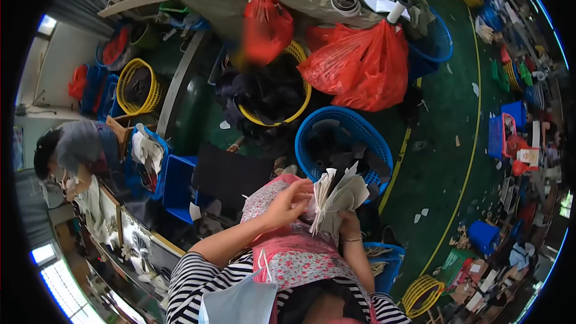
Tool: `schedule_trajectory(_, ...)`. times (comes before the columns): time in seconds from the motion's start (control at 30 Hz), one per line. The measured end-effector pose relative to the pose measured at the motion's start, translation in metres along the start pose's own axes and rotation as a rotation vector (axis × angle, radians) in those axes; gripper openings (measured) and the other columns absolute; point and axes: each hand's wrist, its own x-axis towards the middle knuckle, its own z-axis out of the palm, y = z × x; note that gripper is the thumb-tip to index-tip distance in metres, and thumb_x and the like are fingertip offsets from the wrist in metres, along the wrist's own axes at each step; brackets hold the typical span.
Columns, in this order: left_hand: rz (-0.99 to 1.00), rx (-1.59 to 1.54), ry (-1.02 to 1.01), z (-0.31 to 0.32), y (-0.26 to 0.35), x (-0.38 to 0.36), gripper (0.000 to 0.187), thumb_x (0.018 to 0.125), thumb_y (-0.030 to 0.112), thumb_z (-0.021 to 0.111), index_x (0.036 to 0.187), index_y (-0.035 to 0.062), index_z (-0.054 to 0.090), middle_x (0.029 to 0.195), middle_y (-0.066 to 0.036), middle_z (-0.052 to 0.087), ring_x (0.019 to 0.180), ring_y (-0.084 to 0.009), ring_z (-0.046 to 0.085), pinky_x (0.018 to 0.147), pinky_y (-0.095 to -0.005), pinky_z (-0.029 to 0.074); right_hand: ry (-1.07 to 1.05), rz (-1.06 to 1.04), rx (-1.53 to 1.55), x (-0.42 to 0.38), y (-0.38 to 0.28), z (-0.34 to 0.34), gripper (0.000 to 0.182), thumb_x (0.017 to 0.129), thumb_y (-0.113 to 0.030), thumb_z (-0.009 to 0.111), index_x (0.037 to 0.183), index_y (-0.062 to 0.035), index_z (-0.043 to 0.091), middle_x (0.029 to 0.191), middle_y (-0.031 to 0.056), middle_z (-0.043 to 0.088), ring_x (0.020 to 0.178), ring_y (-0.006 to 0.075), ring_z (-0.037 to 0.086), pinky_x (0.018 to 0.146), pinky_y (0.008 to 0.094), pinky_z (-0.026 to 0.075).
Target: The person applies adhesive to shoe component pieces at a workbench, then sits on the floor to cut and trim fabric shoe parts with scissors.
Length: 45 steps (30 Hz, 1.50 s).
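Over my lap I hold a bundle of off-white, flat cut pieces (336,201), fanned out at the top and tied or pinched around the middle. My right hand (349,225) is closed around its lower right side. At the bundle's left edge is my left hand (291,204), its fingers bent and apart, fingertips close to the pieces. A floral pink apron (306,264) covers my lap beneath both hands. Just beyond the bundle stands a blue basket (306,126) with dark cloth pieces inside.
Red plastic bags (366,66) lie ahead by a yellow basket (305,93) of dark cloth. A blue crate (180,186) stands to my left, near another person (90,150) at a worktable. A blue bin (384,264) is by my right side.
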Motion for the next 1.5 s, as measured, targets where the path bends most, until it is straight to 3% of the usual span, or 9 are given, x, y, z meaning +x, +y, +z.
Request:
schedule_trajectory(0.37,-0.081,0.587,0.359,-0.112,-0.016,0.105,0.019,0.078,0.006,0.057,0.096,-0.0008,0.058,0.089,-0.017,0.063,0.081,-0.0311,0.063,0.072,-0.0366,0.051,0.095,-0.077,-0.565,0.154,-0.104,0.063,0.059,0.073,-0.007,0.071,0.126,-0.0006,0.045,0.118,0.0074,0.055,0.106,0.0184,0.053,0.092,0.0308,0.042)
schedule_trajectory(0.7,0.262,1.762,0.344,-0.296,-0.017,0.457,0.035,0.078,0.017,0.053,0.113,0.0099,0.054,0.126,-0.006,0.049,0.082,-0.0231,0.057,0.059,-0.036,0.048,0.096,-0.365,-0.718,0.399,-0.119,0.178,0.06,0.071,-0.002,0.072,0.124,-0.0006,0.043,0.116,0.0079,0.055,0.104,0.0169,0.054,0.092,0.0307,0.042)
schedule_trajectory(0.87,0.229,1.998,0.648,-0.361,-0.012,0.575,0.034,0.08,0.02,0.052,0.114,0.0154,0.056,0.13,-0.002,0.045,0.071,-0.019,0.052,0.055,-0.0326,0.041,0.127,-0.548,-0.911,0.51,-0.125,0.221,0.064,0.071,-0.003,0.073,0.125,0.0007,0.038,0.119,0.012,0.051,0.107,0.0201,0.052,0.093,0.0324,0.04)
schedule_trajectory(1.0,-0.223,1.835,0.244,-0.368,0.02,0.568,0.019,0.075,0.015,0.058,0.093,0.0117,0.062,0.095,-0.005,0.058,0.076,-0.0188,0.058,0.061,-0.0308,0.045,0.071,-0.842,-1.086,0.587,-0.124,0.237,0.065,0.067,-0.007,0.076,0.12,0.0013,0.038,0.117,0.0131,0.049,0.108,0.0238,0.05,0.094,0.0355,0.038)
schedule_trajectory(1.13,0.302,1.696,0.245,-0.39,0.028,0.518,0.009,0.071,0.012,0.059,0.077,0.0054,0.062,0.08,-0.007,0.053,0.076,-0.023,0.059,0.066,-0.0349,0.047,0.002,-1.037,-1.045,0.655,-0.104,0.275,0.057,0.07,-0.013,0.075,0.114,0.0013,0.041,0.11,0.013,0.051,0.104,0.0241,0.051,0.091,0.0371,0.039)
schedule_trajectory(1.3,0.421,1.495,0.121,-0.4,0.053,0.499,0.008,0.072,0.012,0.056,0.075,0.004,0.058,0.083,-0.008,0.054,0.078,-0.0238,0.057,0.071,-0.035,0.048,-0.292,-0.741,-1.409,0.705,-0.073,0.298,0.038,0.079,-0.016,0.064,0.11,0.0005,0.051,0.103,0.0138,0.058,0.097,0.028,0.058,0.082,0.0337,0.045)
schedule_trajectory(1.33,0.386,1.478,0.133,-0.399,0.056,0.498,0.008,0.073,0.012,0.056,0.074,0.0045,0.058,0.083,-0.008,0.054,0.078,-0.0236,0.057,0.071,-0.0346,0.048,-0.751,-1.109,-1.611,0.721,-0.08,0.305,0.029,0.086,-0.018,0.057,0.108,-0.0012,0.052,0.1,0.0101,0.059,0.095,0.0225,0.057,0.08,0.0317,0.045)
schedule_trajectory(1.43,0.393,1.532,0.191,-0.4,0.048,0.502,0.009,0.073,0.013,0.056,0.075,0.0052,0.061,0.082,-0.008,0.055,0.08,-0.0227,0.057,0.071,-0.0334,0.047,-0.505,-0.268,-1.642,0.769,-0.093,0.295,0.025,0.086,-0.018,0.055,0.107,-0.0043,0.055,0.098,0.0103,0.06,0.09,0.0175,0.056,0.079,0.0309,0.046)
schedule_trajectory(1.5,0.372,1.633,0.226,-0.397,0.053,0.494,0.016,0.073,0.016,0.056,0.085,0.0061,0.063,0.089,-0.007,0.055,0.085,-0.0217,0.055,0.072,-0.0317,0.046,-0.566,-0.056,-1.992,0.777,-0.102,0.307,0.027,0.085,-0.02,0.057,0.105,-0.0024,0.056,0.101,0.0126,0.061,0.09,0.0192,0.056,0.079,0.0323,0.046)
